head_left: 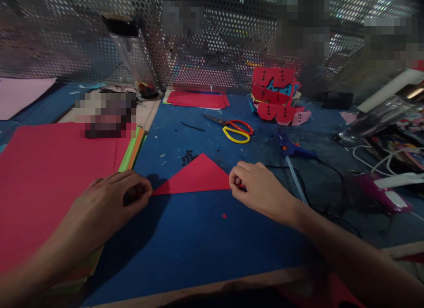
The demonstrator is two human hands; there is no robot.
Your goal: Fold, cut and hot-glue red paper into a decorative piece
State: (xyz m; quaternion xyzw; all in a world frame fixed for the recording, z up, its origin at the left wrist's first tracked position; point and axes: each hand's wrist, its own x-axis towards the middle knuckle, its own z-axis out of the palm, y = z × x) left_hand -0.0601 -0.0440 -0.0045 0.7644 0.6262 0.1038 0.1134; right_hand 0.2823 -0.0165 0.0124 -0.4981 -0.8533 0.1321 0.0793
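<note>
Red paper triangle [198, 177]: lay on the blue tabletop [185, 255] between both hands, apex pointing away from the person, long edge nearest; the number of layers could not be told.
Left hand [111, 195]: thumb and fingertips pinched the triangle's left corner.
Right hand [260, 186]: curled fingers and thumb pinched the right corner, partly covering it.
Corner hazard: uneven tension between the two pinches could have skewed or wrinkled the paper; too hard a pull could have torn a narrow corner.
Debris hazard: the small red scrap [224, 216] in front and the black bits [188, 157] beside the apex could have been trapped beneath the paper if it slid.
Forearm hazard: the blue glue gun [293, 150], its pale glue stick [296, 180] aimed toward the right forearm, could have been knocked by a backward sweep; its heat could not be told.
Scissors [238, 130]: lay beyond the triangle, handles toward the right.
Clear tumbler [127, 51]: stood at the rear left under a dark lid, with small red and yellow pieces [145, 88] at its base.
Clear cylinder [367, 122]: leaned in view at the right; contents could not be told.
</note>
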